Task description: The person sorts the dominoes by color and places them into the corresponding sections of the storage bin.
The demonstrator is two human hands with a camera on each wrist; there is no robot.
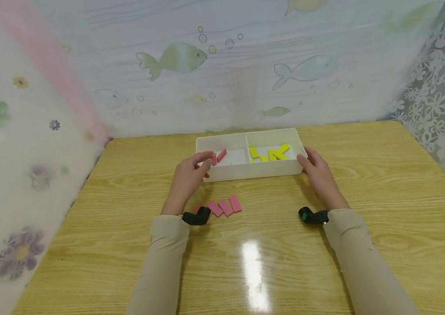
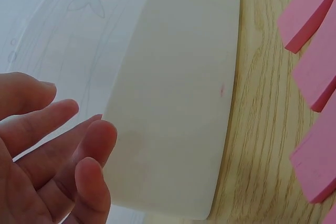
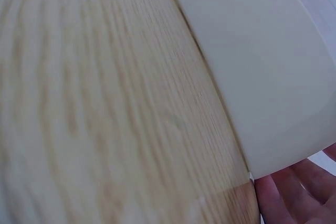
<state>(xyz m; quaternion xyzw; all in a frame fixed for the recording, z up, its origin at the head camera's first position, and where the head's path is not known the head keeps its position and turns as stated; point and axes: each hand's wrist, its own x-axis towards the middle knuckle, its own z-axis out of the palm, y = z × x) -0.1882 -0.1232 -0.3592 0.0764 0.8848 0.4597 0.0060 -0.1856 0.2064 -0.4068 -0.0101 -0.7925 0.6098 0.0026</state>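
A white two-compartment box (image 1: 254, 170) stands on the table in the head view. Pink blocks (image 1: 221, 155) lie in its left compartment, and several yellow blocks (image 1: 254, 152) are in the right one. My right hand (image 1: 319, 175) grips the box's right end, thumb at the front corner; the right wrist view has its fingers (image 3: 299, 195) against that end. At the left front corner is my left hand (image 1: 191, 173), its loosely bent fingers holding nothing in the left wrist view. Several flat pink blocks (image 1: 235, 204) lie in front of the box, partly hidden by the left wrist.
The wood-grain table (image 1: 277, 262) reaches back to a wall covering (image 1: 238, 87) with fish drawings, close behind the box. A flowered covering (image 1: 29, 175) borders the left side, and a lace-patterned curtain (image 1: 443, 96) hangs at the right.
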